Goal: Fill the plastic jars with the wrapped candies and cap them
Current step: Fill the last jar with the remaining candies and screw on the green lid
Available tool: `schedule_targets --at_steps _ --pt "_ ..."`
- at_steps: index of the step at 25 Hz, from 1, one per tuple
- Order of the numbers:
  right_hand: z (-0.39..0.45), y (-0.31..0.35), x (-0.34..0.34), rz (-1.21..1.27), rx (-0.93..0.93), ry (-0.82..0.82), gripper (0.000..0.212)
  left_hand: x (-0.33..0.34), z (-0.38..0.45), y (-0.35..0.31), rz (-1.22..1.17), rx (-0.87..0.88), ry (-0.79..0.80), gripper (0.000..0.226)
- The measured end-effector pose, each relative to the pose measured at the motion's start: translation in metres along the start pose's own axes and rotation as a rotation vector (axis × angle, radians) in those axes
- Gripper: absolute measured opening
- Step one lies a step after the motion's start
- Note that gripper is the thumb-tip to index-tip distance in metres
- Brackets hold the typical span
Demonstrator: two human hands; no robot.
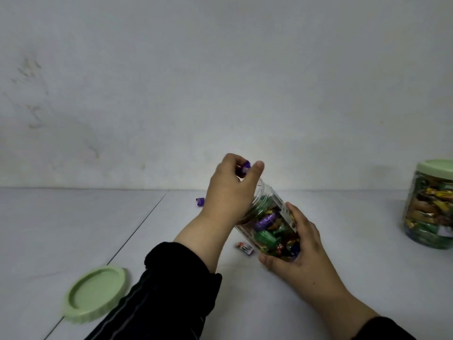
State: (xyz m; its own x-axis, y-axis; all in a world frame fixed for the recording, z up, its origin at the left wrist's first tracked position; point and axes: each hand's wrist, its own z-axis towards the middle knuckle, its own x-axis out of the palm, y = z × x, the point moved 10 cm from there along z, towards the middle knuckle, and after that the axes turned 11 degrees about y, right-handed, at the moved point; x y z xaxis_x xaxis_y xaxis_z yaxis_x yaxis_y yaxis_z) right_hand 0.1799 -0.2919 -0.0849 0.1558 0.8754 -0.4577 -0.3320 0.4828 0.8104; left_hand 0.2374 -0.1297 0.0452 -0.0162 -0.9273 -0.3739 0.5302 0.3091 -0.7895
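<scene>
A clear plastic jar (268,225), uncapped and partly full of wrapped candies, is tilted with its mouth up and to the left. My right hand (301,249) grips its lower body. My left hand (230,190) hovers at the jar's mouth and pinches a purple wrapped candy (245,167). The jar's green lid (94,293) lies on the table at the lower left, inner side up. Two loose candies lie on the table: a purple one (200,201) behind my left wrist and a white-and-red one (244,248) below the jar.
A second jar (429,217), full of candies and capped with a green lid, stands at the right edge of the white table (343,241). A grey wall rises right behind the table. A dark seam crosses the tabletop on the left.
</scene>
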Motion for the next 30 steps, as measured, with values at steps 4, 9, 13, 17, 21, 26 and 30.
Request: schedule_targets --at_steps 4,9,13,17,21,26,30 --pt "0.0 -0.005 -0.007 0.009 0.026 -0.062 0.103 0.019 0.001 0.006 -0.218 -0.055 0.2 0.077" --pt "-0.001 -0.016 -0.023 0.156 0.061 -0.161 0.095 0.01 0.004 0.061 -0.209 -0.088 0.04 0.053" --pt "-0.001 -0.017 -0.029 0.193 0.049 -0.193 0.084 0.043 -0.018 0.165 0.72 -0.554 0.498 0.078" --pt "0.004 -0.021 -0.028 0.233 0.039 -0.198 0.086 0.075 -0.014 0.183 0.888 -0.445 0.663 0.105" --pt "0.008 -0.028 -0.025 0.25 0.03 -0.194 0.093 0.098 0.014 0.176 0.844 -0.237 0.619 0.08" --pt "0.009 -0.031 -0.025 0.258 0.025 -0.194 0.094 0.094 0.025 0.162 0.809 -0.061 0.478 0.038" --pt "0.007 -0.027 -0.023 0.226 0.026 -0.177 0.097 0.08 0.017 0.156 0.901 -0.139 0.415 0.041"
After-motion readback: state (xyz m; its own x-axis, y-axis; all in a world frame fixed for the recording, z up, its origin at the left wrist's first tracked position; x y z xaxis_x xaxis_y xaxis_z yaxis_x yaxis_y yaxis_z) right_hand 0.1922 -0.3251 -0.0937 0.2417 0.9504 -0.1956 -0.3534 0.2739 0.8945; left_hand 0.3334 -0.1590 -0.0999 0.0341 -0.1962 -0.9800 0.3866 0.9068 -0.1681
